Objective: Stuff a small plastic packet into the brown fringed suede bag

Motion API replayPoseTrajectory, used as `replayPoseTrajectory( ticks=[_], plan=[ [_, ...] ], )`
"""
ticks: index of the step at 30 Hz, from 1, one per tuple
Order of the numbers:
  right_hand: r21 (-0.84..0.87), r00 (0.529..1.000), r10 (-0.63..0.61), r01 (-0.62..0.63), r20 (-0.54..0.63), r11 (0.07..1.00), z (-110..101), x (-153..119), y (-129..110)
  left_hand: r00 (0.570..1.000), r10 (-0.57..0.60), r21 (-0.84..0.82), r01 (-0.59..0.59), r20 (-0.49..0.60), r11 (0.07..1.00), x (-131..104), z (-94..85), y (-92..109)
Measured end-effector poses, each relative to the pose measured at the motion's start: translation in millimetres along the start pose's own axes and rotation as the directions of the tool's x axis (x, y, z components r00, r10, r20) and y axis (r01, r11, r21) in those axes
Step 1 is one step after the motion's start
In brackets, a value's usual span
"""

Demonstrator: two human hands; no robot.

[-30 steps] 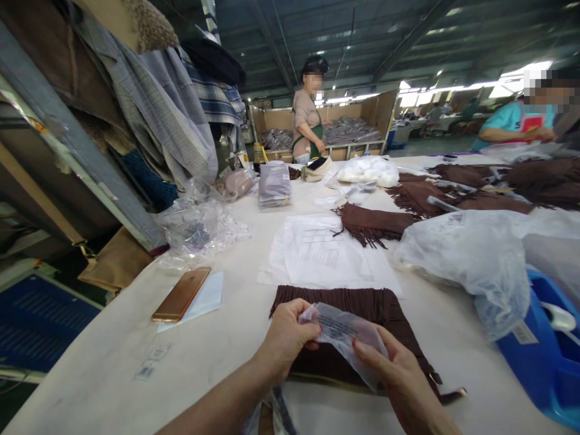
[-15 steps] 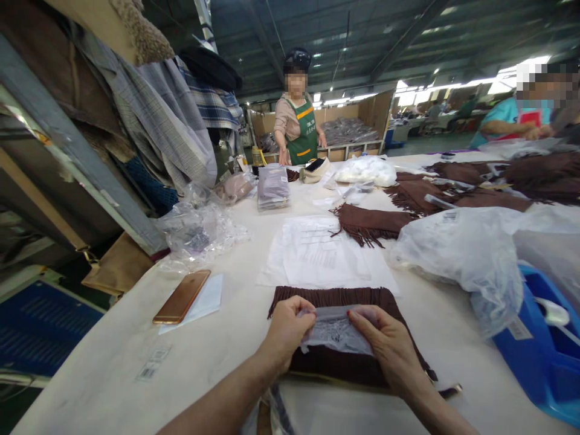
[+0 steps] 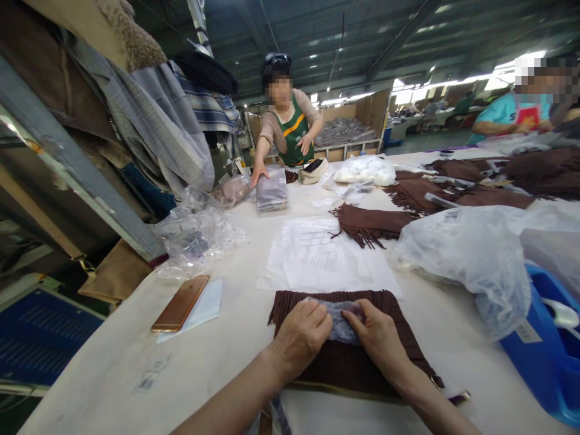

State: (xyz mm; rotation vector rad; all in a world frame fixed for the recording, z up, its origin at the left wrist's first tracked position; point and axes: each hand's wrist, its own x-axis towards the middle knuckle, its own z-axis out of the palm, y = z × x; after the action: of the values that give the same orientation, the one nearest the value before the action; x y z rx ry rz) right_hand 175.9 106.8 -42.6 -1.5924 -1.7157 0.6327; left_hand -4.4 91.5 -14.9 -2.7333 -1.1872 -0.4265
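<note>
At lower centre, your partly closed left hand [image 3: 304, 333] and right hand [image 3: 381, 339] grip clear plastic [image 3: 342, 325] over a brown bag [image 3: 347, 370].

A pale counter [image 3: 240, 260] with a curved left edge carries a brown fringed bag [image 3: 348, 368]. Just beyond the bag lie white printed sheets [image 3: 317, 254]; well beyond it, a stack of wrapped packs [image 3: 272, 190]. Left of the bag are barcode labels [image 3: 151, 374] and a pale-blue paper [image 3: 205, 307], partly under a phone [image 3: 181, 304]. Right of the bag stands a blue bin [image 3: 534, 362].
</note>
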Motion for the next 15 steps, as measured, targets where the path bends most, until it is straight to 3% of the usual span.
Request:
replayPoseTrajectory(
  ticks=[6,8,10,12,15],
  plan=[
    [-0.213,0.995,-0.028,0.008,-0.092,0.977,-19,-4,12,0.995,-0.067,-0.148,0.077,0.068,0.986,-4,3.1,-4],
    [-0.302,0.971,-0.15,0.088,-0.187,0.949,-26,-7,9,0.994,-0.082,-0.191,0.093,0.066,0.977,-6,2.8,-4],
    [-0.328,0.912,-0.351,0.273,-0.21,0.904,-26,-9,1,0.993,-0.094,-0.225,0.107,0.07,0.969,-5,2.7,-3],
    [-0.242,0.858,-0.502,0.467,-0.11,0.851,-19,-10,-6,0.99,-0.114,-0.255,0.131,0.08,0.958,-4,2.4,-2],
    [-0.139,0.838,-0.542,0.545,0.065,0.827,3,-11,-6,0.992,-0.094,-0.332,0.118,0.088,0.936,-6,-2.3,-5]
  ],
)
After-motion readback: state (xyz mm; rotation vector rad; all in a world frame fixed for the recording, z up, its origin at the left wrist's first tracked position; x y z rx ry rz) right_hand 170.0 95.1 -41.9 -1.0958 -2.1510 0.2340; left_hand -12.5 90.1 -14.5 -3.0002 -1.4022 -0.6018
